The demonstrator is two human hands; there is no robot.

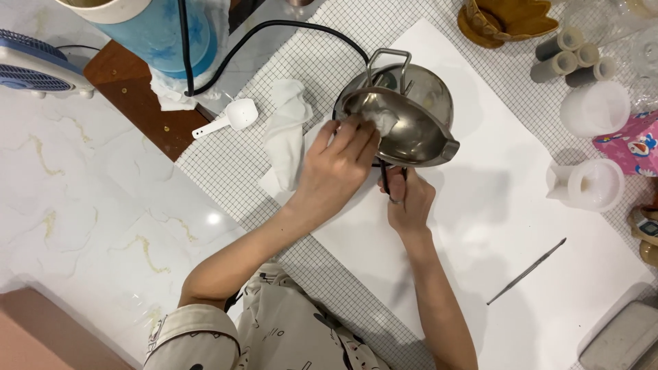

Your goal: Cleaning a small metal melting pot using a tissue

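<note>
A shiny steel melting pot [421,116] with a pour spout and a wire hook is tilted above the white sheet [507,226]. My right hand [409,199] grips its dark handle from below. My left hand [339,161] reaches into the pot's mouth, fingers pressing a white tissue [385,122] against the inner wall.
A crumpled white cloth [286,130] and a white plastic scoop [229,118] lie on the checked mat to the left. A black cable runs behind the pot. Right side: translucent cups [595,183], grey tubes [565,58], long metal tweezers [526,271]. A small fan [38,65] sits far left.
</note>
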